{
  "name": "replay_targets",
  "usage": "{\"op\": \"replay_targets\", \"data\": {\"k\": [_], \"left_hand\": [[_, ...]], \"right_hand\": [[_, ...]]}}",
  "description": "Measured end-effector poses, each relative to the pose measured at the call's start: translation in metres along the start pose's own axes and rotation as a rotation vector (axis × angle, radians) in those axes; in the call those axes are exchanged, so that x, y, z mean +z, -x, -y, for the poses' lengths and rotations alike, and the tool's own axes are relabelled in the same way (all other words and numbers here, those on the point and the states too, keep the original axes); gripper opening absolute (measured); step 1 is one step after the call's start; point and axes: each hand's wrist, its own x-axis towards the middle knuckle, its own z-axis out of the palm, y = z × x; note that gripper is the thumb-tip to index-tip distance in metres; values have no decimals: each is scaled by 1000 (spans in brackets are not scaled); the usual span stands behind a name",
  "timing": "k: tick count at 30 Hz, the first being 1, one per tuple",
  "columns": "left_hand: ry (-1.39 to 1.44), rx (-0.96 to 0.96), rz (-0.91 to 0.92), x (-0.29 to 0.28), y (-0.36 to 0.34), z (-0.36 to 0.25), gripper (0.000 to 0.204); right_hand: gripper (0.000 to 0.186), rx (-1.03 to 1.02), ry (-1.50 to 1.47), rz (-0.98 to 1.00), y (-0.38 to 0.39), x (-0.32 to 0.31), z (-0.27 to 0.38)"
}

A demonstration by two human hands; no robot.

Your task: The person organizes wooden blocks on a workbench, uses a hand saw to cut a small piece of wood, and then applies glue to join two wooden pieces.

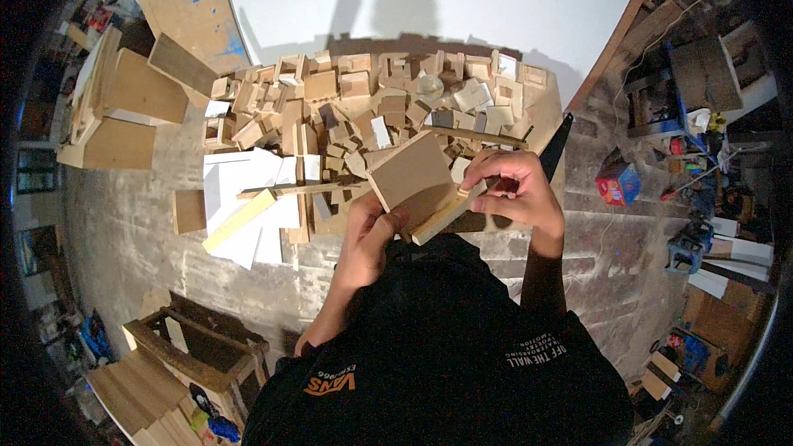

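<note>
A flat wooden panel (410, 172) with a narrower wooden strip (444, 216) along its lower right edge is sitting up off the bench (543, 109), in front of the person's body. The left hand (369, 235) is holding it by the near left corner, its grip closing thumb and fingers firmly around the edge. The right hand (524, 190) is pinching the strip's far end, its grip narrowed to about the strip's thickness; whether a separate sliver is lying between those fingertips, I cannot tell.

The likeliest trouble is coming from that corner hold: with the left hand gripping only one corner, uneven pressure from the right could be twisting the panel or working the strip out of line. Fingertips pressing so close to cut edges are also risking splinters, and a small piece slipping loose could be getting lost among similar offcuts.

The panel is showing a smooth, plain tan face and square corners, while the strip is looking paler and thicker. Beyond them, wooden blocks (320, 85) and open box shapes are crowding together, with a clear round container (429, 87) standing among them. A long thin stick (479, 137) is lying across the pile, and a dark tapering blade (557, 147) is jutting beside the right hand. Leftward, glossy white sheets (234, 186) are overlapping under a yellowish strip (239, 221), and farther out the rough grey floor (607, 235) is spreading.
</note>
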Motion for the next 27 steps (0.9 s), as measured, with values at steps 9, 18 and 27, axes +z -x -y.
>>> {"op": "replay_targets", "data": {"k": [9, 18, 27], "left_hand": [[-34, 42, 48, -15, 3, -4, 31], [38, 88, -2, -24, 11, -2, 28], [99, 48, 25, -34, 12, 6, 28]], "right_hand": [[24, -27, 37, -19, -3, 12, 2], [23, -45, 28, -57, -7, 29, 1], [24, 18, -64, -83, -4, 41, 2]]}}
